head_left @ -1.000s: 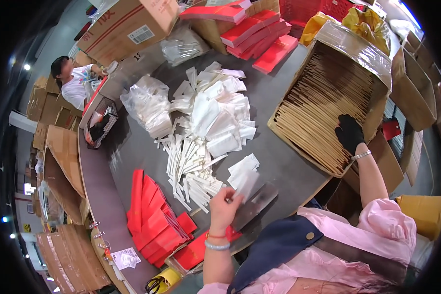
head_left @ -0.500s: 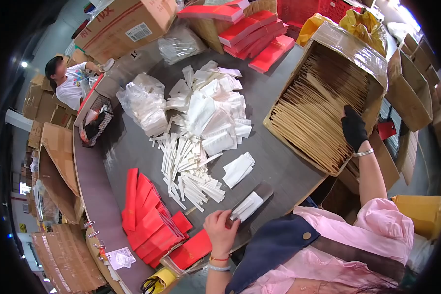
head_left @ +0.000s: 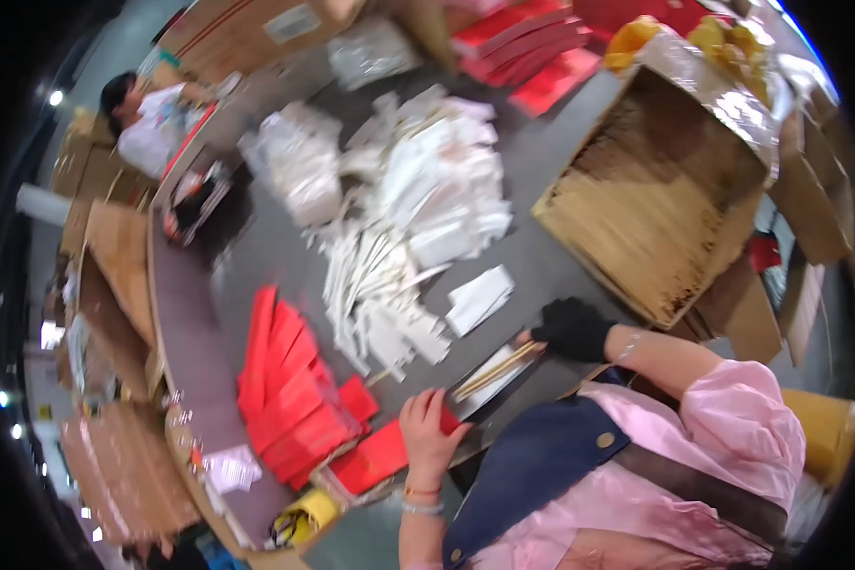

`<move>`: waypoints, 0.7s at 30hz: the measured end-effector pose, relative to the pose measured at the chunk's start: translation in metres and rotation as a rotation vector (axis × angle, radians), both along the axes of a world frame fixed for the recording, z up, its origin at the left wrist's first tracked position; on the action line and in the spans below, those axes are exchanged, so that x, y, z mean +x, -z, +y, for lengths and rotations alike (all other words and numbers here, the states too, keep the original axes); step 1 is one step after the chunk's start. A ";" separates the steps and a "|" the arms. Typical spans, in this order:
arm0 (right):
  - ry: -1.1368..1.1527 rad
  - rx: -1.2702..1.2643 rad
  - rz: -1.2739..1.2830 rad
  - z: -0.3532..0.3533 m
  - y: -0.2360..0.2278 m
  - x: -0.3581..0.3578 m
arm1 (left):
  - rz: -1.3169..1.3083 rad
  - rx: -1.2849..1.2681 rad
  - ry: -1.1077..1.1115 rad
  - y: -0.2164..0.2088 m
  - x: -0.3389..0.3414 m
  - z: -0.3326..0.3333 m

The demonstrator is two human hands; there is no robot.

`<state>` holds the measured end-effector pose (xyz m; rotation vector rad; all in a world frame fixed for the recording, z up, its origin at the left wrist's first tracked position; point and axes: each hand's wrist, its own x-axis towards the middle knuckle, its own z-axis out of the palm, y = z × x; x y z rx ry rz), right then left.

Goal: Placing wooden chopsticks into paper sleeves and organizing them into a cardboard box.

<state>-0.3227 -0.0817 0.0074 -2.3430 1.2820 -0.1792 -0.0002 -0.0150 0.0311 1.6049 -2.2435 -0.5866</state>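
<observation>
From my remote view, a grey table (head_left: 275, 252) fills the frame: box (head_left: 722, 109) upper right, white pile (head_left: 418, 209) upper centre, red packets (head_left: 290, 408) lower left. Lower centre, the gloved right hand (head_left: 575, 330) pinches sticks (head_left: 497, 368) above a white slip (head_left: 485, 390); the bare left hand's (head_left: 430, 432) thumb stands apart, its grip I cannot tell.

**Bimanual Posture**

Left hand (head_left: 430, 439): bare, with the back of the hand uppermost. Left fingers (head_left: 422, 403) extend forward, away from the body; the left thumb (head_left: 461, 433) stands apart, to their right. The left wrist (head_left: 424, 494) and left forearm (head_left: 420, 534) trail behind these fingers toward the body.

Right hand (head_left: 574, 331): black-gloved, slightly blurred, digits closed in a grip. Right fingertips (head_left: 528, 336) point leftward, toward the left fingers but well apart from them. The right wrist (head_left: 625, 346) and right forearm (head_left: 667, 365) extend rightward behind these fingertips.
</observation>
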 end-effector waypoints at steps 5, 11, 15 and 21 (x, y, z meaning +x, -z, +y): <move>-0.170 -0.187 -0.463 0.008 0.023 0.070 | 0.024 -0.019 0.013 0.005 -0.022 -0.004; 0.206 0.273 -0.155 0.005 0.045 0.041 | -0.077 -0.022 0.017 0.005 -0.042 -0.007; -0.047 0.540 -0.505 0.011 0.002 0.102 | -0.041 -0.041 0.045 0.000 -0.043 -0.019; -0.161 0.099 0.051 -0.007 -0.030 0.069 | -0.208 0.053 0.271 -0.031 -0.040 -0.038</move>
